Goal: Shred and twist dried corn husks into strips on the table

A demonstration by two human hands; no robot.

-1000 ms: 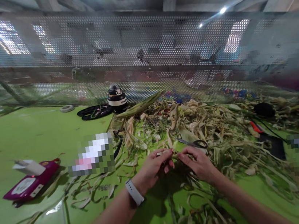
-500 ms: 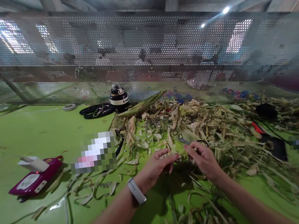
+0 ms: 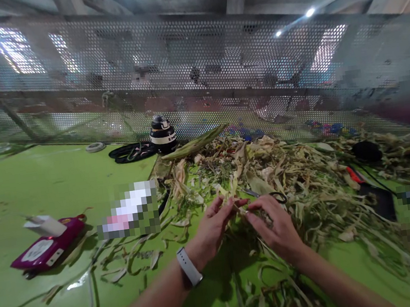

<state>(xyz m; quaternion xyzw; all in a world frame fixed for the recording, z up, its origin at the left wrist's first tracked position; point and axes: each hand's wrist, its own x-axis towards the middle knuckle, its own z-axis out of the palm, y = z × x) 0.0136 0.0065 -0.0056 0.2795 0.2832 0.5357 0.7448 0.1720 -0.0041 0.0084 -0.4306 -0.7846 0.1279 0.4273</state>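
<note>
My left hand, with a white watch on its wrist, and my right hand meet over the green table. Both pinch a pale dried leaf strip that stands up between the fingertips. The strip rises from a big heap of dried leaves and husks spread across the table's middle and right. Scissors with black handles lie in the heap just behind my right hand.
A magenta wet-wipe pack lies at the left. A black-and-white flask, a black strap and a tape roll sit by the perforated metal screen at the back. A red-handled tool lies at the right. A cable trails off the front edge.
Both hands have shifted slightly toward me and drawn closer together, and the strip between them now stands more upright. Nothing else on the table has moved.
</note>
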